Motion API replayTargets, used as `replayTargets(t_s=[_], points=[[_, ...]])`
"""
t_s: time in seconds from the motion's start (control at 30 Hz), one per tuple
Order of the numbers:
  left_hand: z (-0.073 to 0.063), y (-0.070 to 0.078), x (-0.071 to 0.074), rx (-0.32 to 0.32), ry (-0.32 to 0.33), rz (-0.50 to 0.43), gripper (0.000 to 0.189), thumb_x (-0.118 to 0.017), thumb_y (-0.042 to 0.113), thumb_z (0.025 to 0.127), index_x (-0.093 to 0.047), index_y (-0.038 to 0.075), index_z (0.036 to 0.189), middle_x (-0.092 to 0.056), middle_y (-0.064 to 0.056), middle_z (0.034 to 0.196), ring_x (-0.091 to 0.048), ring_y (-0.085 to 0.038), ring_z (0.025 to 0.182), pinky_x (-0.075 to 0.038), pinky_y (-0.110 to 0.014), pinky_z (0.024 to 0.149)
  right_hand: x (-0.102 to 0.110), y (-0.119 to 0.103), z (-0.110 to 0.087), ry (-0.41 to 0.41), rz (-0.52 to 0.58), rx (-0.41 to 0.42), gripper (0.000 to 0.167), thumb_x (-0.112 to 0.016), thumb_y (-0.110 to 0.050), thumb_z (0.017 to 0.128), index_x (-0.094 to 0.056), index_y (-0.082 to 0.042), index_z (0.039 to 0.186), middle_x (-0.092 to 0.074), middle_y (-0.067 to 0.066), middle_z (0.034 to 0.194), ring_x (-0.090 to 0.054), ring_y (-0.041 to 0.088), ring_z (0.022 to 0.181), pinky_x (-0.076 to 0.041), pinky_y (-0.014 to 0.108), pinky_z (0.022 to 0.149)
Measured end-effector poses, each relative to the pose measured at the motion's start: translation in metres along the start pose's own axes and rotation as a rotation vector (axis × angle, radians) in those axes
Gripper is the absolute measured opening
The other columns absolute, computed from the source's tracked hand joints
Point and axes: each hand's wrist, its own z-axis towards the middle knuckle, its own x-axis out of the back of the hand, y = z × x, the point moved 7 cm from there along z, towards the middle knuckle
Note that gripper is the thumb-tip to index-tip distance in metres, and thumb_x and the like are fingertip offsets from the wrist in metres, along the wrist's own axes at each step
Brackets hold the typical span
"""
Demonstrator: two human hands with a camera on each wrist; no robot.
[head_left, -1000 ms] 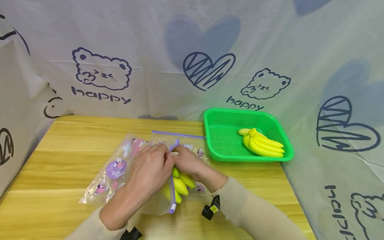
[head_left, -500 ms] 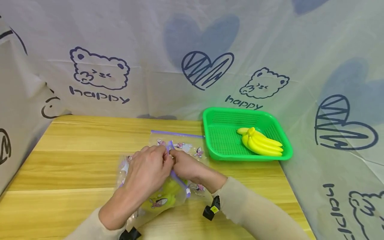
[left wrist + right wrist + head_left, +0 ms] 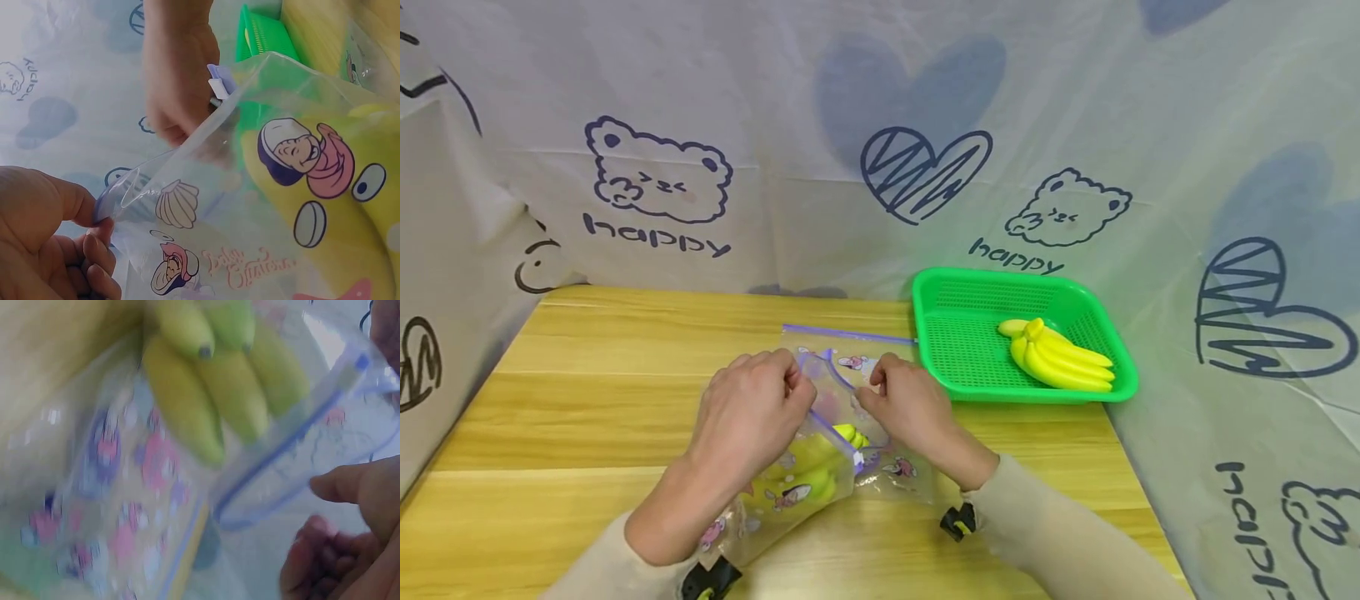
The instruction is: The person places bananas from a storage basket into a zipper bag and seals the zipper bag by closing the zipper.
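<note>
A clear zip bag with cartoon prints and a purple zip edge stands tilted in front of me, its mouth gaping. Inside it lies a bunch of yellow bananas, greenish in places; their tips show at the mouth in the head view. My left hand pinches the bag's rim between thumb and curled fingers, as the left wrist view also shows. Beside the opposite rim is my right hand; its thumb and fingers are apart, with the thumb close to the rim. Whether the thumb touches it, I cannot tell.
A second printed zip bag lies flat on the wooden table, under and behind the first. At the back right, a green basket holds yellow bananas. Printed cloth hangs behind the table.
My hands, together at the bag's rim before, have moved apart; the right hand went rightward. The bag's mouth has widened, and the bag has swung so its front covers most of the bananas.
</note>
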Motion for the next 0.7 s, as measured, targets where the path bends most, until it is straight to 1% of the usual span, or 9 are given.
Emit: replayTargets(t_s=[0.03,0.07,0.13,0.23,0.3,0.4,0.5,0.6,0.7], points=[[0.0,0.0,0.0,-0.001,0.0,-0.003,0.024,-0.056,0.017,0.096,-0.055,0.017,0.072,-0.055,0.001,0.067,-0.05,-0.021,0.067,-0.04,-0.037,0.066,0.001,0.006,0.0,0.0,-0.039,-0.024,0.03,-0.074,-0.037,0.096,-0.069,-0.008,0.102,-0.064,-0.001,0.075,-0.058,0.016,0.061,-0.046,0.034,0.055],[0.0,0.0,0.001,-0.001,0.001,-0.004,0.024,-0.056,0.017,0.096,-0.055,0.017,0.072,-0.055,0.002,0.067,-0.05,-0.021,0.067,-0.04,-0.037,0.066,0.002,0.011,0.0,-0.017,-0.075,-0.039,0.035,-0.075,-0.04,0.095,-0.07,-0.007,0.105,-0.066,0.0,0.078,-0.059,0.016,0.064,-0.048,0.035,0.056],[0.001,-0.001,0.002,0.003,0.003,-0.007,0.024,-0.056,0.016,0.096,-0.055,0.017,0.072,-0.055,0.001,0.067,-0.05,-0.022,0.067,-0.04,-0.037,0.066,-0.003,0.02,-0.001,-0.089,-0.103,-0.038,0.034,-0.074,-0.038,0.096,-0.073,-0.005,0.103,-0.069,0.002,0.082,-0.062,0.017,0.067,-0.052,0.037,0.061],[0.001,-0.003,0.004,0.01,0.002,0.0,0.024,-0.056,0.017,0.095,-0.054,0.017,0.072,-0.055,0.001,0.066,-0.05,-0.023,0.067,-0.039,-0.038,0.068,-0.011,0.025,-0.002,-0.175,-0.066,0.024,0.019,-0.071,-0.025,0.098,-0.073,-0.01,0.085,-0.07,-0.001,0.078,-0.061,0.014,0.066,-0.052,0.033,0.064],[0.001,-0.005,0.007,0.024,-0.001,0.005,0.023,-0.056,0.018,0.094,-0.054,0.017,0.071,-0.053,0.001,0.065,-0.049,-0.023,0.067,-0.038,-0.039,0.07,-0.014,0.023,-0.003,-0.197,0.01,0.062,0.022,-0.066,-0.016,0.098,-0.067,-0.013,0.076,-0.063,-0.004,0.069,-0.055,0.011,0.059,-0.048,0.029,0.06],[0.001,-0.008,0.017,0.041,0.014,0.024,0.023,-0.055,0.019,0.092,-0.052,0.018,0.07,-0.051,0.001,0.063,-0.048,-0.023,0.064,-0.035,-0.04,0.071,-0.005,0.01,-0.004,-0.16,0.136,0.105,0.02,-0.06,-0.013,0.098,-0.063,-0.014,0.078,-0.057,-0.005,0.066,-0.048,0.009,0.054,-0.042,0.026,0.057],[0.0,-0.008,0.033,0.054,0.056,0.051,0.022,-0.053,0.017,0.09,-0.05,0.017,0.068,-0.049,-0.001,0.062,-0.046,-0.024,0.061,-0.031,-0.04,0.069,0.016,-0.014,-0.003,-0.082,0.209,0.165,0.016,-0.057,-0.014,0.098,-0.065,-0.013,0.085,-0.059,-0.004,0.072,-0.049,0.01,0.058,-0.042,0.027,0.059],[0.0,-0.004,0.046,0.038,0.105,0.083,0.021,-0.053,0.016,0.089,-0.049,0.018,0.068,-0.048,-0.001,0.062,-0.045,-0.025,0.061,-0.028,-0.04,0.068,0.04,-0.04,-0.002,-0.006,0.244,0.227,0.014,-0.057,-0.013,0.098,-0.066,-0.012,0.088,-0.061,-0.002,0.078,-0.052,0.012,0.064,-0.043,0.028,0.064],[0.0,0.004,0.055,-0.005,0.166,0.121,0.021,-0.055,0.014,0.087,-0.049,0.018,0.067,-0.048,0.0,0.062,-0.044,-0.025,0.062,-0.028,-0.042,0.069,0.057,-0.06,-0.003,0.031,0.298,0.27,0.014,-0.057,-0.015,0.099,-0.067,-0.012,0.088,-0.061,-0.001,0.08,-0.053,0.014,0.066,-0.044,0.029,0.065]])
